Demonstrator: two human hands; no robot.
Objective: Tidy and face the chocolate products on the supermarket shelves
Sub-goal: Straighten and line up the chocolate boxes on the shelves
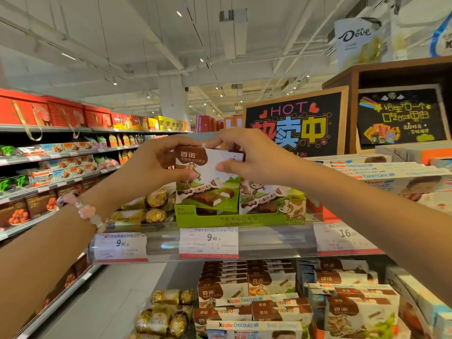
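Now both hands on Bainuo chocolate box (208,167) above green display tray (186,218), frame centre. Left hand (156,162) pinches 9 o'clock edge, right hand (247,155) 3 o'clock corner. Likely light, stiff card, crushable; hold edges.

Supermarket aisle, confectionery section
Long shelf runs (61,152) stocked with boxed sweets, price tags (208,242) clipped in the shelf-edge strip, chalkboard promo sign (294,123) reading HOT, Kinder chocolate boxes (253,329), gold-wrapped chocolate packs (166,311), exposed white ceiling with track lights
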